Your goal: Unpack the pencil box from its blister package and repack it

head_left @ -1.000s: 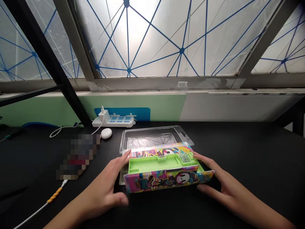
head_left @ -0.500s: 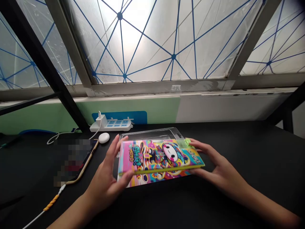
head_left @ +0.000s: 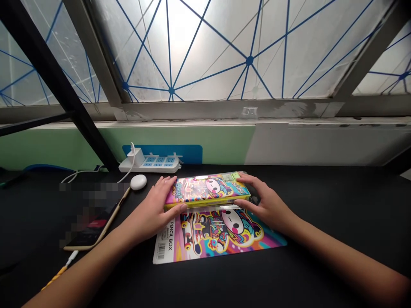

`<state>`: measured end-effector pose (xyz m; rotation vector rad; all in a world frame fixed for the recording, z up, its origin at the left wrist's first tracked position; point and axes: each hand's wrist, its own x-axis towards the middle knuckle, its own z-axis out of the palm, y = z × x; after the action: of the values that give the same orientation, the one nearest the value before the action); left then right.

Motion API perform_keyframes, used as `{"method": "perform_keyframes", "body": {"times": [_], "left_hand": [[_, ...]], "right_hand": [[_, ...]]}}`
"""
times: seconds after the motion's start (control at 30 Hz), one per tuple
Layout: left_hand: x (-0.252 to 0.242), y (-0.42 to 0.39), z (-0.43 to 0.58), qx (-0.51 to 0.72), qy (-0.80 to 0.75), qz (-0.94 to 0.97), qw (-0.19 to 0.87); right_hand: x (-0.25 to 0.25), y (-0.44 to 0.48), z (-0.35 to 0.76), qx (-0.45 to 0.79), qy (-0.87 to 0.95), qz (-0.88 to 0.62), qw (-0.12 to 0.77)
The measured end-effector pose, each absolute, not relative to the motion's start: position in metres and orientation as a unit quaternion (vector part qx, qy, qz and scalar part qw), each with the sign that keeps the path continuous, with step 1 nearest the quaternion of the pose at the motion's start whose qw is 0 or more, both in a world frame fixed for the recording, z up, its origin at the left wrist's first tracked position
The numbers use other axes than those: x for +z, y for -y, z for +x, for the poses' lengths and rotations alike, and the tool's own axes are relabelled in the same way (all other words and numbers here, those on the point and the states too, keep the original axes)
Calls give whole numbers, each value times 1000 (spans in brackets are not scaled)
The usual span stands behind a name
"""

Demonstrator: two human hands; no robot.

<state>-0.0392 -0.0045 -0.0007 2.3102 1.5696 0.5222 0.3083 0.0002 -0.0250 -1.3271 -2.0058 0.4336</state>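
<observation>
A colourful cartoon-printed pencil box [head_left: 207,190] with a green-yellow edge sits closed on the black table. My left hand [head_left: 157,205] grips its left end with fingers over the top and thumb at the front. My right hand [head_left: 265,203] grips its right end the same way. In front of the box lies a flat printed card [head_left: 215,235] marked PENCIL BOX. The clear plastic tray seen earlier is hidden behind or under the box.
A phone [head_left: 93,218] on a white cable lies to the left. Behind it are a white round earbud case [head_left: 138,182] and a white power strip [head_left: 150,163] by the green wall. A black post [head_left: 58,81] slants at the left. The black table [head_left: 337,205] extends right.
The open box showing its green inside was shut, then moved away from me to where the clear tray lay. The printed card under it is now uncovered.
</observation>
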Motion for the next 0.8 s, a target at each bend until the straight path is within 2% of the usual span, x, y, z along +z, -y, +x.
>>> {"method": "perform_keyframes", "body": {"times": [0.2,0.3,0.43,0.57,0.8], "left_hand": [[3,2,-39,136,-547,817,121],[5,4,-39,162,-516,833,118],[3,8,-36,184,-433,879,79],[-2,3,-39,133,-434,890,50],[14,-7,-62,79,-473,875,68]], "right_hand": [[-28,3,313,63,820,-507,257],[-23,7,310,-38,832,-484,269],[-13,26,297,-106,889,-330,298],[-5,50,276,7,955,-194,225],[-5,51,269,199,932,-291,86]]}}
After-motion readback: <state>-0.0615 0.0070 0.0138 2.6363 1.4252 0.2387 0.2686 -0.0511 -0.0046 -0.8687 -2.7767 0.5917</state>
